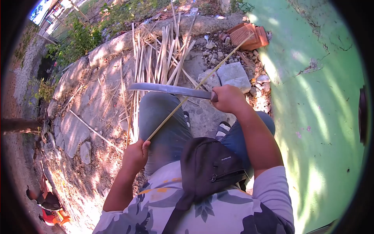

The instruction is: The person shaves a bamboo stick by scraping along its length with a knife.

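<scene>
My right hand (pixel 229 99) is closed around the handle of a long machete (pixel 171 89), whose blade points left above my knee. My left hand (pixel 136 154) grips the lower end of a thin bamboo strip (pixel 167 119). The strip runs diagonally up to the right, crossing the blade near the handle, and its far end reaches in front of some orange tiles. Whether blade and strip touch I cannot tell. Beyond my knees, a pile of split bamboo strips (pixel 165 58) lies on the ground.
A grey concrete block (pixel 234 77) and rubble lie ahead to the right, near stacked orange tiles (pixel 246 36). A green wall (pixel 315 117) stands on my right. A black bag (pixel 206 167) rests on my lap. At the lower left is another person (pixel 48 201).
</scene>
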Tool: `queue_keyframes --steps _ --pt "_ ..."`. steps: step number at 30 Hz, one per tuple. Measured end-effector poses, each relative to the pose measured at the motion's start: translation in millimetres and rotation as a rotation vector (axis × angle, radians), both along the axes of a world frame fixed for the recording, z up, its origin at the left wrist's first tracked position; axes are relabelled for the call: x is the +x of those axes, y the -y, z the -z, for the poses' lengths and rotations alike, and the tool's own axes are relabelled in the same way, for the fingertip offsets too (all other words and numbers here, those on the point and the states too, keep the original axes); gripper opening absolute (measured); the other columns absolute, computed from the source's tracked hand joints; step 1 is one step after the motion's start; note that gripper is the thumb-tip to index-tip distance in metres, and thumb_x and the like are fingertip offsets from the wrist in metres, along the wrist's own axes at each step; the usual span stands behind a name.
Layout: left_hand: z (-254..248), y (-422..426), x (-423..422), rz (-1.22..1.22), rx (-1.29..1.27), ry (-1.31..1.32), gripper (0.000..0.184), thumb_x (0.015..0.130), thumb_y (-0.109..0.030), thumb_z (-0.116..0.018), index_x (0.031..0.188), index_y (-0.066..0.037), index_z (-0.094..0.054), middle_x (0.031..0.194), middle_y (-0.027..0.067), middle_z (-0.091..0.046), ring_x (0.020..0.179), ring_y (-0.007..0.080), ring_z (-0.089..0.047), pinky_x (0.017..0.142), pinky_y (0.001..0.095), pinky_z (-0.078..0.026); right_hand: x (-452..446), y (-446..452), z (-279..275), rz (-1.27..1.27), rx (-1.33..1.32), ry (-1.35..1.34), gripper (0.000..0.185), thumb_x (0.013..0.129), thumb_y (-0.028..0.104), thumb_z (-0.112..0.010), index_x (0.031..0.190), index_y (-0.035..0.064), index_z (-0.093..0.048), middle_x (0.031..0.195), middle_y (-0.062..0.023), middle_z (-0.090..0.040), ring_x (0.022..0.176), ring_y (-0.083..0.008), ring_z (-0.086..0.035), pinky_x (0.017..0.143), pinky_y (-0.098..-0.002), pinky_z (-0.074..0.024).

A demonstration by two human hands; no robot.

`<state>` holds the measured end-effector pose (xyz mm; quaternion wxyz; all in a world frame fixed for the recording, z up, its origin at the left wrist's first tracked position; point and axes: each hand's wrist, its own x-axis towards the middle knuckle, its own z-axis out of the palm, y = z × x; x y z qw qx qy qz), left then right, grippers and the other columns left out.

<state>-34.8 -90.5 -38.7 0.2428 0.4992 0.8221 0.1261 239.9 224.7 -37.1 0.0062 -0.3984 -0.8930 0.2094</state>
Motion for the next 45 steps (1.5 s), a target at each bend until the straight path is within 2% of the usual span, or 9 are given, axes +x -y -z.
queue_keyframes --steps 4,10,13,17,23,26,31,39,45 --pt "11 3 -4 0.003 0.022 0.026 0.049 0.109 -0.045 -0.049 0.088 -0.002 -0.059 0.073 0.0262 -0.063 0.073 0.0511 -0.063 0.063 0.0569 -0.047 11 -5 -3 -0.144 -0.033 -0.2 0.024 0.085 0.027 -0.074 0.094 0.0067 -0.065 0.083 -0.0168 -0.07 0.085 -0.0421 -0.069 0.077 -0.0522 -0.0536" --pt "8 4 -10 0.005 -0.024 0.045 0.049 0.109 -0.048 -0.048 0.088 -0.004 -0.057 0.073 0.0247 -0.063 0.072 0.0507 -0.063 0.063 0.0569 -0.047 26 8 -33 -0.205 0.273 -0.018 0.042 0.087 0.047 -0.078 0.095 0.0089 -0.062 0.08 -0.0132 -0.07 0.079 -0.0405 -0.07 0.075 -0.0513 -0.0537" --pt "8 3 -13 0.014 -0.009 0.096 0.051 0.108 -0.05 -0.047 0.088 -0.004 -0.057 0.073 0.0242 -0.063 0.072 0.0504 -0.063 0.063 0.057 -0.048 24 20 -53 -0.234 0.238 -0.026 0.044 0.092 0.052 -0.072 0.094 0.0094 -0.061 0.077 -0.0134 -0.068 0.075 -0.0395 -0.07 0.07 -0.0516 -0.0533" --pt "14 2 -15 0.02 -0.001 0.115 0.052 0.108 -0.052 -0.047 0.089 -0.004 -0.057 0.075 0.0236 -0.064 0.072 0.0497 -0.064 0.063 0.0571 -0.048 31 18 -31 -0.188 0.132 -0.049 0.046 0.1 0.054 -0.061 0.092 0.0088 -0.058 0.078 -0.0164 -0.068 0.075 -0.0416 -0.069 0.065 -0.0536 -0.0528" --pt "5 3 -20 0.024 -0.057 0.084 0.053 0.108 -0.054 -0.046 0.089 -0.005 -0.056 0.076 0.0224 -0.064 0.072 0.0484 -0.064 0.064 0.057 -0.049 66 -47 -12 0.224 0.081 -0.029 0.049 0.105 0.057 -0.051 0.111 0.0112 -0.066 0.09 -0.018 -0.074 0.087 -0.0431 -0.072 0.074 -0.0525 -0.0543" --pt "3 1 -26 0.045 -0.075 0.061 0.052 0.107 -0.053 -0.047 0.088 -0.006 -0.055 0.075 0.0221 -0.064 0.072 0.048 -0.064 0.063 0.0569 -0.049 62 -39 -34 0.198 0.074 0.209 0.048 0.104 0.057 -0.052 0.109 0.0115 -0.067 0.089 -0.0164 -0.073 0.087 -0.0418 -0.072 0.074 -0.0522 -0.0545" --pt "8 -1 -28 0.064 -0.076 0.096 0.049 0.107 -0.05 -0.049 0.087 -0.006 -0.055 0.074 0.022 -0.064 0.072 0.0479 -0.064 0.062 0.0566 -0.049 38 10 -45 -0.149 0.056 0.172 0.044 0.099 0.056 -0.06 0.098 0.0115 -0.063 0.078 -0.0141 -0.071 0.076 -0.0415 -0.07 0.068 -0.0507 -0.0542" --pt "1 -3 -29 0.056 -0.042 0.099 0.048 0.107 -0.048 -0.051 0.087 -0.005 -0.056 0.073 0.0234 -0.063 0.072 0.0487 -0.063 0.062 0.0567 -0.048 54 -23 -9 0.236 -0.061 -0.087 0.052 0.103 0.058 -0.053 0.112 0.0093 -0.069 0.082 -0.0187 -0.071 0.082 -0.0448 -0.07 0.072 -0.0513 -0.0533" --pt "14 -3 -37 0.06 -0.059 0.229 0.048 0.108 -0.047 -0.05 0.088 -0.004 -0.058 0.074 0.0247 -0.063 0.074 0.0499 -0.062 0.064 0.0568 -0.047 20 34 -28 -0.085 -0.079 -0.063 0.047 0.1 0.058 -0.059 0.099 0.0109 -0.064 0.079 -0.0186 -0.069 0.081 -0.0436 -0.07 0.068 -0.051 -0.054"
